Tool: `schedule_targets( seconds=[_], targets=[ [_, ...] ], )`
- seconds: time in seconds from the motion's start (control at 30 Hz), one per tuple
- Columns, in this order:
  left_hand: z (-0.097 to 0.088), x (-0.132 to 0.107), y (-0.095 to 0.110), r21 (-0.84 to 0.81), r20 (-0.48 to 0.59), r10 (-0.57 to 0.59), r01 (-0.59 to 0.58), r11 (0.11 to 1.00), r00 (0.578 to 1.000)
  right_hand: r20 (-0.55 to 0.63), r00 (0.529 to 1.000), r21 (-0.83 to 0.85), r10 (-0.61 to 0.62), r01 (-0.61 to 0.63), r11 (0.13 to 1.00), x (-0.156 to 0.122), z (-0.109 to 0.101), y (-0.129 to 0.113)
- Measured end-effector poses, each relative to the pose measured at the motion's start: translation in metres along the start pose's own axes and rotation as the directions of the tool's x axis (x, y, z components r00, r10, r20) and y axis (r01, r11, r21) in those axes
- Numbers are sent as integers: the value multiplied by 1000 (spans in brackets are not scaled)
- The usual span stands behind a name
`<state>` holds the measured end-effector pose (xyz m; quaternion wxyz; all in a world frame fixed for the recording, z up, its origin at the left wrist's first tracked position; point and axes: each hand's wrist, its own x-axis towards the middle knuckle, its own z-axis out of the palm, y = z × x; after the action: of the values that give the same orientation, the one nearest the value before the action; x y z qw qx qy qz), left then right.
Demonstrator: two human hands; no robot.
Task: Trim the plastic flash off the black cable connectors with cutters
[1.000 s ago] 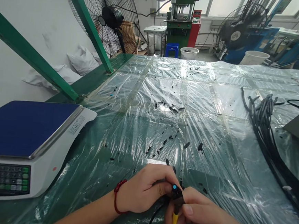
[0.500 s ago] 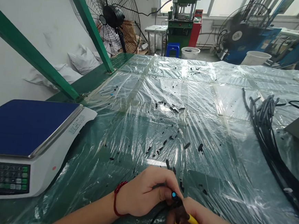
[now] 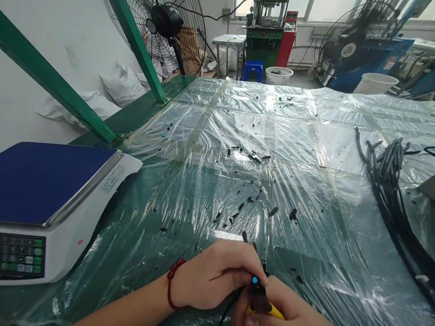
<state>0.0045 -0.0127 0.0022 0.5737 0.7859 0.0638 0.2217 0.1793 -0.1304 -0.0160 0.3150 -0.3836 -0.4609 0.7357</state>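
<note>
My left hand (image 3: 214, 273), with a red beaded bracelet at the wrist, is closed in a pinch on a black cable (image 3: 222, 320) that curves down below the fingers. A small round blue spot (image 3: 255, 280) shows at the thumb tip, close to the jaws of the pliers. My right hand (image 3: 276, 318) is wrapped round a pair of yellow-handled pliers (image 3: 261, 303), its thumb on the handle. The dark jaws point up toward the left fingertips. Fingers partly hide the cable's end and the jaws.
Plastic sheeting (image 3: 208, 187) covers the table, with black scraps (image 3: 254, 158) scattered over it. A weighing scale (image 3: 46, 184) stands at left, and a bundle of black tubes or cables (image 3: 391, 197) lies at right. Green posts (image 3: 54, 75) rise at the left edge.
The plier handles have come closer together as my right hand closed round them, thumb now over the handle. My left hand has barely moved.
</note>
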Motion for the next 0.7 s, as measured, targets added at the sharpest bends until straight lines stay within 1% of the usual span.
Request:
schedule_targets(
  seconds=[0.07,0.27,0.43,0.57,0.7],
  targets=[
    [1,0,0,7,-2,13,-13,1000,1000,0,1000,-24,-11,11,1000,0,-1,-1],
    [1,0,0,68,8,2,-3,998,1000,29,999,13,-17,17,1000,2,-1,-1],
    [2,0,0,81,0,15,-15,997,1000,-12,997,-20,74,-74,997,-2,-2,-11],
    [1,0,1,65,-2,-32,32,997,999,-4,988,33,152,-152,988,-5,-1,-16],
    [1,-1,2,41,-7,-74,74,996,997,-22,980,57,199,-198,979,-6,0,-13]
  ],
)
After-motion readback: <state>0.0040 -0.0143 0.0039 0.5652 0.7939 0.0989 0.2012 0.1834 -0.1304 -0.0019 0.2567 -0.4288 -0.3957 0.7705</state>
